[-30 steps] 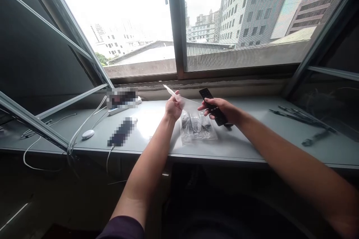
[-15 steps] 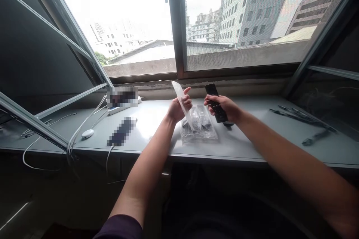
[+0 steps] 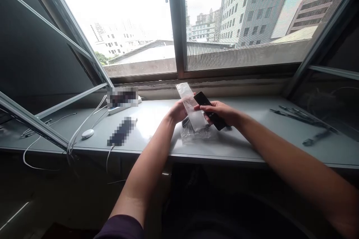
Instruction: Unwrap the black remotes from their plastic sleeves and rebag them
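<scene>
At the centre of the frame, the left hand [image 3: 178,111] grips a translucent plastic sleeve [image 3: 194,115], now broad-side to view rather than edge-on as before, while the right hand [image 3: 226,112], clasped round a black remote [image 3: 215,120], has shifted left towards it.

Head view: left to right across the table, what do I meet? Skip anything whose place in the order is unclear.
White disc → left hand with clear sleeve → right hand with remote → thin dark things.
</scene>
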`<state>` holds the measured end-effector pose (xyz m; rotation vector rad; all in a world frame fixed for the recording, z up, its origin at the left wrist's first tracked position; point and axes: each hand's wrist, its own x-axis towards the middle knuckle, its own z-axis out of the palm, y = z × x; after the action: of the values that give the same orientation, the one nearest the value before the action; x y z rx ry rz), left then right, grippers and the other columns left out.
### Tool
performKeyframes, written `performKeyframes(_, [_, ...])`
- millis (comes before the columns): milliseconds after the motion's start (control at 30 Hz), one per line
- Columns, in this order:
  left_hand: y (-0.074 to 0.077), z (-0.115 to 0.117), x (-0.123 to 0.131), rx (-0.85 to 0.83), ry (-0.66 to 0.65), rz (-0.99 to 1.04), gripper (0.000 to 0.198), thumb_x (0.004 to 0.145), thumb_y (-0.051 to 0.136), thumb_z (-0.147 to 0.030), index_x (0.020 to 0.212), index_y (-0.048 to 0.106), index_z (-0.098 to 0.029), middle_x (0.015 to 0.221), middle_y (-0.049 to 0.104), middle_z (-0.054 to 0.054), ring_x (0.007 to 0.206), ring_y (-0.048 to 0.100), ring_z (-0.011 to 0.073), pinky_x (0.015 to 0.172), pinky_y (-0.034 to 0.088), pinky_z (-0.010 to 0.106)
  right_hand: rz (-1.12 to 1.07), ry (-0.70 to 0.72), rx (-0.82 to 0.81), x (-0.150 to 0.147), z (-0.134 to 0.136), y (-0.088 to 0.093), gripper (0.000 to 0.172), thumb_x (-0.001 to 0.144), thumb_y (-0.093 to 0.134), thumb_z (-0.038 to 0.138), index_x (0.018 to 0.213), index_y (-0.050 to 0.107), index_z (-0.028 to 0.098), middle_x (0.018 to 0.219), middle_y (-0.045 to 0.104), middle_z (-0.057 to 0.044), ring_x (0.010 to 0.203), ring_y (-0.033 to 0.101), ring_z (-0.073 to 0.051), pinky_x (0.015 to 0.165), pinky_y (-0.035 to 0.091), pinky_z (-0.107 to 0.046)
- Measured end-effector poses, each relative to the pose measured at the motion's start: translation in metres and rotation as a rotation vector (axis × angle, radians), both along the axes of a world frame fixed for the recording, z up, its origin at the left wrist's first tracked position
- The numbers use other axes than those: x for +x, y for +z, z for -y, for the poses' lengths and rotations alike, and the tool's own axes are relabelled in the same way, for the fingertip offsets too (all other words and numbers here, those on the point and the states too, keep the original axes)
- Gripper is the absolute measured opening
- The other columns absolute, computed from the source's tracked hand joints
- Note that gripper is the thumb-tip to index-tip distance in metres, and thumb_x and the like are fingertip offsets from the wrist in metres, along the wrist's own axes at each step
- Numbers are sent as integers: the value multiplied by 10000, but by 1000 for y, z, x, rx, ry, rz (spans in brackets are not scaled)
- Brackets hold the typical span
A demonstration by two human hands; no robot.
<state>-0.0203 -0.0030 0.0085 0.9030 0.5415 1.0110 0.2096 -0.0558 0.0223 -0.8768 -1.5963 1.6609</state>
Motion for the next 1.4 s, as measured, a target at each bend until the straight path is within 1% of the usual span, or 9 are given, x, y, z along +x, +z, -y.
performKeyframes(167, [-1,-7,-1,-39,74,-27,524,1001,687,-629,1197,804,-158,1091,826,169,1035,787,320,840,626,376,-26,-217,-63,-2,-2,3,442,876,960,443,1174,817,150,747,736,-57,595,647,-150,515,581,-230])
performKeyframes(333, [-14,-18,0,-10,306,-224,290,842,920,-278,1092,802,-191,941,800,84,809,743,192,756,572,289,-3,-189,-83,-4,-2,4,407,921,928,421,1197,821,143,778,769,-85,596,679,-159,503,604,-226])
performKeyframes(433, [-15,-21,-3,43,444,-285,244,835,882,-151,1062,800,-188,913,780,60,732,693,141,772,559,280,-26,-200,-70,-5,-2,4,308,946,901,366,1161,830,157,1058,841,-155,718,754,-189,504,621,-229])
performKeyframes(567, [-6,-14,-20,177,649,-391,333,860,815,-123,1179,802,-219,868,765,47,859,733,206,877,583,307,-40,-233,-55,-2,-5,4,238,1006,828,315,1191,824,165,1402,781,-184,790,771,-182,498,614,-216])
performKeyframes(767, [0,11,-89,293,826,-864,533,836,763,-88,1356,747,-208,964,810,94,1184,748,307,1124,506,367,-49,-258,-64,1,-10,-2,209,1030,786,283,1196,827,163,1293,811,-171,730,732,-158,497,605,-213])
performKeyframes(967, [-5,27,-134,206,780,-1160,505,815,763,-127,1312,752,-220,944,826,124,1266,722,367,1149,460,415,-51,-252,-88,0,-10,-3,197,1037,774,270,1189,826,156,1125,813,-144,705,695,-151,498,598,-213])
performKeyframes(1167, [2,31,-122,234,792,-1589,421,887,823,-425,1226,730,-193,1452,686,294,1462,567,511,1190,412,550,-72,-259,-105,1,-10,-2,180,1046,751,254,1184,810,154,1040,799,-124,673,669,-149,494,588,-221])
performKeyframes(1333, [13,28,-77,443,663,-1412,544,947,761,-532,1355,702,-177,1555,639,258,1513,536,461,1237,386,507,-139,-223,-187,0,-9,-1,169,1066,718,304,1125,783,160,911,751,-89,615,621,-151,498,586,-241])
performKeyframes(1400, [17,24,-47,479,436,-1159,575,1003,667,-611,1400,683,-195,1489,703,204,1419,633,394,1184,453,464,-177,-178,-235,-2,-7,-1,198,1074,707,356,1115,765,171,878,732,-78,605,608,-155,488,576,-246])
